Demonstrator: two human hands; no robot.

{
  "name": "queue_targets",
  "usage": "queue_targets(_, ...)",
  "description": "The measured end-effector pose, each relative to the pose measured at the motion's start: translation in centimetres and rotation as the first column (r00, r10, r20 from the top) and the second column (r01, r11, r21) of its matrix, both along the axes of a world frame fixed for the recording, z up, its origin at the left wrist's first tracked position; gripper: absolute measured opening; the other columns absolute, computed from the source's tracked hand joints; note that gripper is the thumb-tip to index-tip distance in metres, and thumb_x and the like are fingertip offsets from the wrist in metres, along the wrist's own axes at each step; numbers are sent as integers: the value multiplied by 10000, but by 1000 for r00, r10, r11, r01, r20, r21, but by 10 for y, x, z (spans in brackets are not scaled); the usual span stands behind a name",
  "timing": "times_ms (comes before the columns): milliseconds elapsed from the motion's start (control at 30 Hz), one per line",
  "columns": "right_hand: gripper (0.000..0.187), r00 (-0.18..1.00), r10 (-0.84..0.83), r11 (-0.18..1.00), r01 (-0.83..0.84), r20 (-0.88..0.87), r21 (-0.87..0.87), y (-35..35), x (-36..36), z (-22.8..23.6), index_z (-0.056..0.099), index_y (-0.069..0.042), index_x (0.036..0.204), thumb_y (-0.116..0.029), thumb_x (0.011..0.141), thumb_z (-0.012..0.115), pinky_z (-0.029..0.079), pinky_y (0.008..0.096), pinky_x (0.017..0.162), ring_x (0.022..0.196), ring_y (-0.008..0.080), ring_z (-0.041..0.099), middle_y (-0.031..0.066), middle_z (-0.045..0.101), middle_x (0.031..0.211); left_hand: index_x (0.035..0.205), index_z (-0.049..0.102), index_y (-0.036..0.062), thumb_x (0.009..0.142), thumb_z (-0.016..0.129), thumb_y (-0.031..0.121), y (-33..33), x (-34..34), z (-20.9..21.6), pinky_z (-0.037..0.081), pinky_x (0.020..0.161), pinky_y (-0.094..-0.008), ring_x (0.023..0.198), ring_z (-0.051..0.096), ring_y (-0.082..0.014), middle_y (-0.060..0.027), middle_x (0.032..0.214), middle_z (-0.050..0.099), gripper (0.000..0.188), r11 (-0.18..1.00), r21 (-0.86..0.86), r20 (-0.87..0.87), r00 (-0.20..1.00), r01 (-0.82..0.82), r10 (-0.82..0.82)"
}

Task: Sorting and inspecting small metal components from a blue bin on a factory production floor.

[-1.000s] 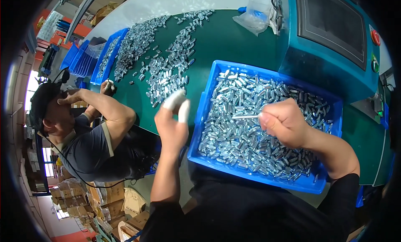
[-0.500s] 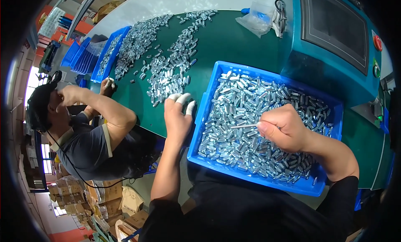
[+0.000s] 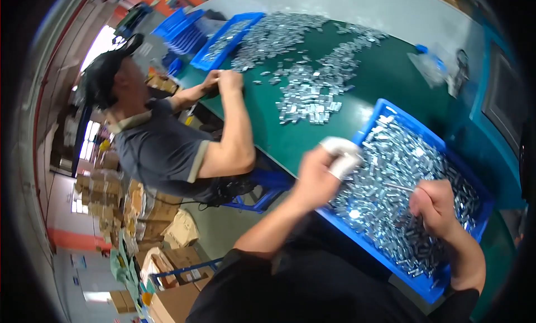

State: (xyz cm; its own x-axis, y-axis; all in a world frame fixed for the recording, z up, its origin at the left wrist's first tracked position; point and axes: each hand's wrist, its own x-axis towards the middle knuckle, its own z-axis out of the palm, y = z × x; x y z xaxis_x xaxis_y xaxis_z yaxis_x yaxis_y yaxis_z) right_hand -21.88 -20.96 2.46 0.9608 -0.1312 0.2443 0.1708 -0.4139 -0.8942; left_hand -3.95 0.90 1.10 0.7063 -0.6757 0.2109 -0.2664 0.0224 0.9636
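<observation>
A blue tray [image 3: 413,122] full of small shiny metal hex pieces [image 3: 385,222] stands tilted across the view in front of me. Over its right part, my right hand [image 3: 436,206] is closed around a thin metal rod [image 3: 399,186], which points left above the pieces. My left hand [image 3: 319,175], with white covers on some fingertips, hovers by the tray's left edge. Its fingers are bent and smeared by motion, so whether they hold a piece is unclear.
Loose metal pieces [image 3: 312,100] lie spread over the green table [image 3: 385,66]. Beyond them sits a smaller blue tray [image 3: 223,44]. A co-worker [image 3: 162,144] sits at the left, hands together near the table edge. A teal machine [image 3: 491,133] and a clear plastic bag [image 3: 430,71] are at the right.
The view has swung left, so the tray appears farther right and more slanted. My left hand has come from the table to the tray's edge. The co-worker's raised hand has come down.
</observation>
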Motion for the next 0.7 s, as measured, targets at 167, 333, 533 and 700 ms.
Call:
queue_targets(167,374,998,21,996,-26,-55,-82,6,0,-3,558,-50,599,-132,963,526,375,320,464,443,189,515,56,527,525,1084,714,47,912,713,31,-14,-46,-10,426,631,-248,719,524,-61,-3,889,652,173,970,-91,-163,958,224,-237)
queue_targets(333,399,999,19,980,-28,-46,-197,15,5,-10,543,-48,597,-180,973,557,359,344,481,465,222,517,66,512,533,1076,722,42,893,724,16,-12,-48,-21,509,685,-268,776,615,-76,-20,903,683,185,976,-74,-20,978,206,-208)
queue_targets(533,334,976,30,925,54,214,-377,26,-1,-29,524,-53,614,-124,936,583,352,382,487,478,280,490,105,499,554,1175,635,38,878,768,138,-12,-50,-12,512,629,-314,652,661,-159,-72,731,684,340,921,73,-113,920,384,-375)
queue_targets(700,479,931,91,981,-23,-354,192,22,-15,-17,529,-42,581,-260,1007,547,339,277,408,395,120,467,33,500,471,1300,569,43,860,744,96,-14,-61,-26,533,685,-418,757,674,-359,-148,842,677,477,928,-148,276,915,342,-294)
